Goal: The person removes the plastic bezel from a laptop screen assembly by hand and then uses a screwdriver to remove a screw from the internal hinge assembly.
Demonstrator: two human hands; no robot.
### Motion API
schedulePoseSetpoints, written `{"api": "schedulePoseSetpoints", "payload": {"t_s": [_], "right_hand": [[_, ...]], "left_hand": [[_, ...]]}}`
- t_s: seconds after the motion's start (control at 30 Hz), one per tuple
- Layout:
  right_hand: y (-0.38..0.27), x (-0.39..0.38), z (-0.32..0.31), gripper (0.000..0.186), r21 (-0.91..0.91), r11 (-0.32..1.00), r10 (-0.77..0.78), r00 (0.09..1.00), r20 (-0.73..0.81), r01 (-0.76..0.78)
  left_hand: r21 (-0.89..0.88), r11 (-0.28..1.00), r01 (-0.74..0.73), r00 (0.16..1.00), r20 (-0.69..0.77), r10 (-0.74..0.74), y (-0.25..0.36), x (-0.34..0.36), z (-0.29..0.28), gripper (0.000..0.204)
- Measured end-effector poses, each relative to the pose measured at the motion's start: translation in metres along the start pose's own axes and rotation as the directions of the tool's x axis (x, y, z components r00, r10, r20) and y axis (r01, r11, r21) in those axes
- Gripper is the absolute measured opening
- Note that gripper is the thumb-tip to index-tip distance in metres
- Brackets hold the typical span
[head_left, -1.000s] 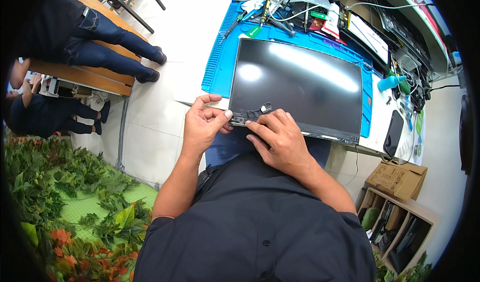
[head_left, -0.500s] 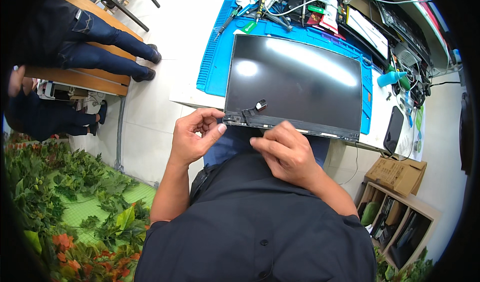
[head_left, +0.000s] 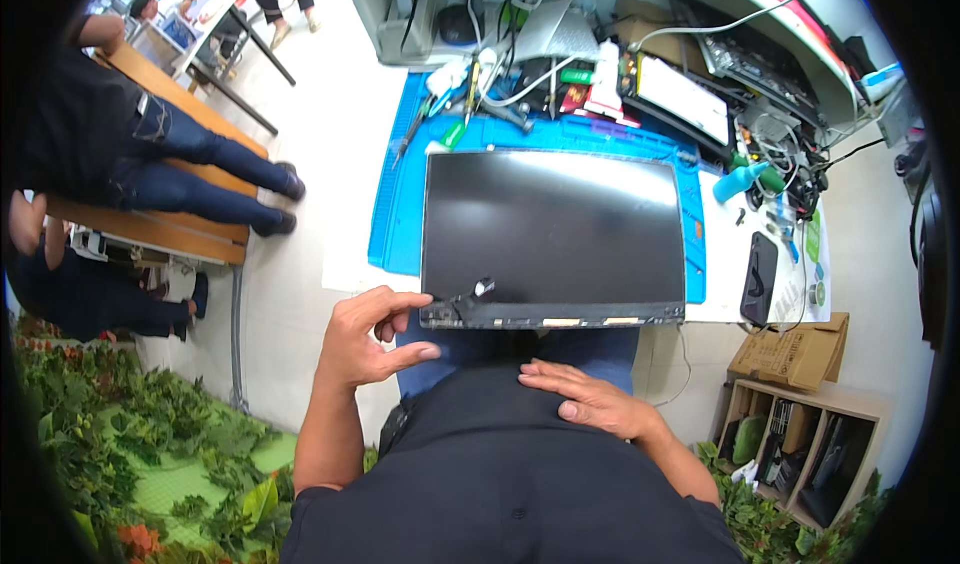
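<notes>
A black laptop screen panel [head_left: 555, 229] lies face up on the blue work mat [head_left: 392, 229], its lower edge jutting toward me past the bench. Near its lower left corner a short black cable [head_left: 468, 297] with a pale end rests on the panel. My left hand [head_left: 365, 339] is beside that corner, thumb and index finger spread, the index fingertip at or very near the panel's edge. I see nothing held in it. Flat against the front of my dark shirt lies my right hand [head_left: 590, 401], fingers stretched out and holding nothing.
Screwdrivers [head_left: 470, 94] and tangled cables crowd the mat's far side. To the right are a light-blue bottle [head_left: 738, 182] and a black phone [head_left: 760, 279]. A cardboard box [head_left: 795, 352] sits on a low shelf [head_left: 800, 404]. Another person [head_left: 200, 154] stands at the left.
My right hand has dropped from the panel's lower edge to my shirt, its curled fingers now straightened. My left thumb and index finger have spread apart at the corner. The view has shifted upward.
</notes>
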State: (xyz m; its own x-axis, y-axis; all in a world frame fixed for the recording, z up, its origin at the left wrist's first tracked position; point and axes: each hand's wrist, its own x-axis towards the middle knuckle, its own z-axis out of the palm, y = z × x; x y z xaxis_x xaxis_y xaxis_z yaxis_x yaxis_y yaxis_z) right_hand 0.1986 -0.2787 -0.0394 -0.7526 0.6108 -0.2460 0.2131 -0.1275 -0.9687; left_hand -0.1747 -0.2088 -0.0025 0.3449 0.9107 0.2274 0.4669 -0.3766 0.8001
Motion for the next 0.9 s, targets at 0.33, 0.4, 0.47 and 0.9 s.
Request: {"api": "schedulePoseSetpoints", "payload": {"t_s": [0.33, 0.4, 0.47, 0.9], "right_hand": [[0.011, -0.021, 0.001, 0.079, 0.045, 0.88, 0.473, 0.862, -0.181, -0.473], [0.019, -0.023, 0.006, 0.077, 0.099, 0.929, 0.37, 0.901, -0.225, -0.357], [0.014, -0.019, 0.005, 0.072, 0.079, 0.981, 0.19, 0.954, -0.233, -0.176], [0.009, 0.088, 0.021, 0.094, 0.41, 0.902, 0.144, 0.99, 0.01, -0.135]], "left_hand": [[0.069, 0.998, 0.011, 0.94, -0.34, 0.014, -0.015, 0.093, -0.033, 0.017], [0.076, 0.994, 0.073, 0.935, -0.351, -0.042, -0.028, 0.126, -0.039, 0.017], [0.267, 0.952, 0.148, 0.953, -0.297, -0.065, -0.039, 0.16, -0.047, 0.021], [0.357, 0.901, 0.247, 0.969, -0.104, -0.225, -0.1, 0.209, -0.061, 0.047]]}}
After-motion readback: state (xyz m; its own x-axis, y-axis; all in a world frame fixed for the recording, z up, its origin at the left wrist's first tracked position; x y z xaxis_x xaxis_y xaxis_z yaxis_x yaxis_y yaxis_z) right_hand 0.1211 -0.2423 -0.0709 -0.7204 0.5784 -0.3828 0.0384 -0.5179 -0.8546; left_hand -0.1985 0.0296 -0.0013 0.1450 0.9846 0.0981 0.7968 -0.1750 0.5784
